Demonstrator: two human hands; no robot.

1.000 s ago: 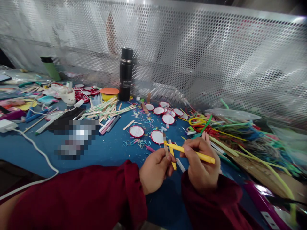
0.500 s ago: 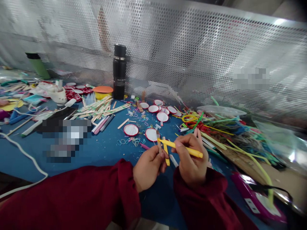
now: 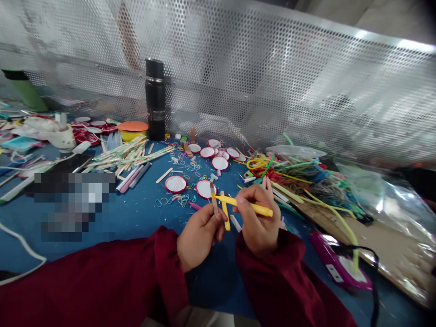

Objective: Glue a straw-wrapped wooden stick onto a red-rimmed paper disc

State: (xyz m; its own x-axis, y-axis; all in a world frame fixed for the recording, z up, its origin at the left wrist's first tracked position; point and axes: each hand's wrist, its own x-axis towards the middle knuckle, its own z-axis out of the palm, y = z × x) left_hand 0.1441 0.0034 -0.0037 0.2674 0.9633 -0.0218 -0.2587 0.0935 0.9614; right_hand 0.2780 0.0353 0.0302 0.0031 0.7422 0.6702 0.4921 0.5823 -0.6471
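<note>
My left hand pinches a flat wooden craft stick upright between thumb and fingers. A yellow piece, which looks like a marker cap, sticks out beside the same fingers. My right hand grips a yellow marker like a pen, its tip at the stick's upper part, which looks yellow there. Behind the fingers lie two round white discs with red rims, one left and one right. Small coloured rubber bands are scattered around them.
A black bottle stands against the perforated metal panel. Wooden sticks and several markers lie to the left. Tangled coloured cords, cardboard and a purple device are at the right.
The whole view has shifted, so the scene sits further left. Both hands keep their holds, and the marker tip stays at the craft stick.
</note>
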